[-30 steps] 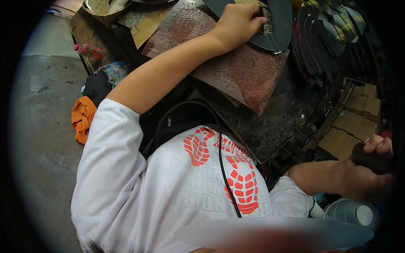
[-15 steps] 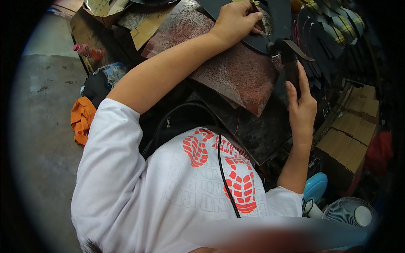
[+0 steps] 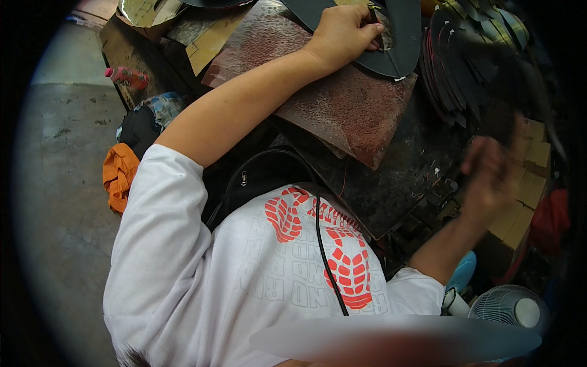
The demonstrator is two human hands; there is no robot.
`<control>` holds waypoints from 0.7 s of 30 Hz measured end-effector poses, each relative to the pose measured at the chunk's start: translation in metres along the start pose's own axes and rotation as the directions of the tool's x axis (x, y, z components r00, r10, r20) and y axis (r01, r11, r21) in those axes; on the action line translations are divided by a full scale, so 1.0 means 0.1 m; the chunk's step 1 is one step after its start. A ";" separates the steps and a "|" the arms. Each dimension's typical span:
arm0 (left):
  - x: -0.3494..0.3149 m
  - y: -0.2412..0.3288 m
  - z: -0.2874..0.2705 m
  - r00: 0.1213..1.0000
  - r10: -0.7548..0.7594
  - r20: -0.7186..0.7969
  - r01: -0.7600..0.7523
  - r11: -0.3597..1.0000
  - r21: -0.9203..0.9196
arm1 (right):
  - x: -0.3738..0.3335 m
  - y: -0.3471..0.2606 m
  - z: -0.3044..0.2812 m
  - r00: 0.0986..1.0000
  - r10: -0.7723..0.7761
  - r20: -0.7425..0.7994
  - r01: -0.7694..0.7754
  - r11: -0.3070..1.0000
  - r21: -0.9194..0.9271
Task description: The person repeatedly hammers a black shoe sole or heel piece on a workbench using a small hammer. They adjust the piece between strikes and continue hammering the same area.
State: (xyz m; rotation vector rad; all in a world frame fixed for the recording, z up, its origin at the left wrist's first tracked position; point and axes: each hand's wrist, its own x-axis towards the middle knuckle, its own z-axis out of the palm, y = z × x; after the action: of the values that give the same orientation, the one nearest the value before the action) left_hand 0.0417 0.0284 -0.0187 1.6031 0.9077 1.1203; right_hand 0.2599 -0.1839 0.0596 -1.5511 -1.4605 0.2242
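Note:
My left hand (image 3: pixel 345 33) is closed in a pinch around a slim dark piece with a yellowish end (image 3: pixel 373 11). The piece stands at the gap in a curved black sheet (image 3: pixel 400 46), which looks like a cut shoe part. That sheet lies on a worn reddish-brown board (image 3: pixel 348 110) on the bench. Out to the right, my right hand (image 3: pixel 489 168) is smeared by motion but wrapped round the dark handle of a hammer (image 3: pixel 500 122). The hammer's head is blurred against the dark background, well away from the black sheet.
Stacked black cut pieces (image 3: pixel 449 73) sit right of the board, with yellow-and-grey strips (image 3: pixel 504 33) behind. Cardboard boxes (image 3: pixel 526 189) stand at the right, above a fan (image 3: pixel 510 309). A pink bottle (image 3: pixel 128 77) and an orange cloth (image 3: pixel 119 174) are at the left.
My right hand has swung the hammer away to the right and toward me, off the black sheet's edge. My left hand stays nearly in place, still pinching.

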 end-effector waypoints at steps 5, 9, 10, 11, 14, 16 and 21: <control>0.00 -0.02 0.09 0.845 0.531 0.066 -0.510 0.764 0.395 | 0.39 -0.83 -0.43 0.902 -0.304 0.307 0.240 0.943 0.231; -0.01 -0.04 0.20 0.731 0.648 0.215 -0.655 0.575 0.490 | 0.16 -0.50 0.36 0.990 -0.050 0.132 0.067 0.990 -0.128; -0.01 -0.04 0.20 0.712 0.651 0.264 -0.677 0.537 0.503 | 0.09 -0.34 0.47 0.968 0.134 0.212 -0.058 0.943 -0.328; -0.01 -0.05 0.20 0.718 0.656 0.231 -0.671 0.566 0.479 | 0.05 -0.24 0.46 0.989 0.083 0.123 -0.052 0.970 -0.238; -0.02 -0.05 0.15 0.812 0.569 0.127 -0.558 0.695 0.454 | 0.02 -0.07 0.17 0.984 0.105 0.141 -0.096 0.993 -0.071; -0.01 -0.06 0.12 0.823 0.556 0.116 -0.544 0.713 0.443 | 0.06 -0.15 -0.06 1.000 -0.009 0.018 0.009 1.000 -0.019; 0.02 -0.09 0.11 0.796 0.588 0.144 -0.594 0.710 0.378 | 0.17 -0.29 0.07 0.967 -0.241 -0.080 0.248 0.835 0.491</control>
State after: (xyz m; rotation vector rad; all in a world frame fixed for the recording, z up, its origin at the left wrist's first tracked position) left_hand 0.0526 0.0296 -0.0279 2.3595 0.6441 1.4115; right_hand 0.2395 -0.1711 0.0847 -0.9355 -1.4313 0.4021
